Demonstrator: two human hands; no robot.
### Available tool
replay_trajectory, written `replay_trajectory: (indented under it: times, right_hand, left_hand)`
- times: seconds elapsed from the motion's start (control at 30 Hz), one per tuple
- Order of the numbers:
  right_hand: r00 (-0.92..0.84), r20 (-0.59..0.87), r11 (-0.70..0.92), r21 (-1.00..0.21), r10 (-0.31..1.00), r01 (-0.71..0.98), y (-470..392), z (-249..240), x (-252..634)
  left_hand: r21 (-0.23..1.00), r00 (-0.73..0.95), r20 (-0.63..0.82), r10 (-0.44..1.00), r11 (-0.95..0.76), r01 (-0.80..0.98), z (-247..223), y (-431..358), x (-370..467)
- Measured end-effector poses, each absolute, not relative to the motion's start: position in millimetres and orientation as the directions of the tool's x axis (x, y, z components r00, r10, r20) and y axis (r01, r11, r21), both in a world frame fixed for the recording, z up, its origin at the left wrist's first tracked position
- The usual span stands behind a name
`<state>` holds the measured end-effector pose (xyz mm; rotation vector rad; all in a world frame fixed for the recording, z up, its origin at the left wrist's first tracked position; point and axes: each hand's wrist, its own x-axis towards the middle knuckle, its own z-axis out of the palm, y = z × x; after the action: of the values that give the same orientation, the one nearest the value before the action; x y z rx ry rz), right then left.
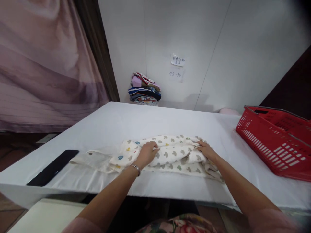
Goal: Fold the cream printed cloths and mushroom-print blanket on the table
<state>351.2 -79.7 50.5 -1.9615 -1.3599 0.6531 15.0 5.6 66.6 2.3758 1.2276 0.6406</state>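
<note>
Left hand (147, 152) and right hand (206, 150), nearly closed, pinch the mushroom-print cloth (173, 153) between them. Even outward tension should smooth its creases.

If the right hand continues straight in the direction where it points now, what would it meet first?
The right hand would first meet more of the printed cloth it touches. Past that, across the white table, its line seems to lead toward the folded stack, though depth is unclear.

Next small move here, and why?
I'd probably ease the right hand outward while the left hand steadies the mushroom-print cloth: it lies creased between both hands and bunched beside the right wrist.
</note>
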Motion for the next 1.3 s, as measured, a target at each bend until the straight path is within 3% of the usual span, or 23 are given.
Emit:
replay_trajectory:
  times: [0.17,0.3,0.67,1.03,1.3]
  right_hand:
    - [0.333,-0.057,-0.26,-0.753,0.941,0.605,-79,50,351]
    - [0.32,-0.059,-0.25,-0.76,0.946,0.6,-78,47,353]
    - [0.311,-0.054,-0.252,-0.724,0.949,0.642,-75,43,358]
    - [0.298,-0.079,-0.257,-0.74,0.951,0.622,-77,51,353]
    - [0.253,-0.067,-0.194,-0.829,0.965,0.524,-87,72,349]
  left_hand:
    - [0.609,0.421,0.282,0.862,-0.5,0.616,56,11,13]
    - [0.595,0.413,0.346,0.842,-0.537,0.598,46,16,11]
    - [0.396,0.567,0.196,0.8,-0.593,0.7,45,20,3]
    - [0.386,0.614,0.2,0.763,-0.638,0.667,65,12,-9]
    - [0.349,0.715,0.145,0.684,-0.712,0.61,98,-2,-28]
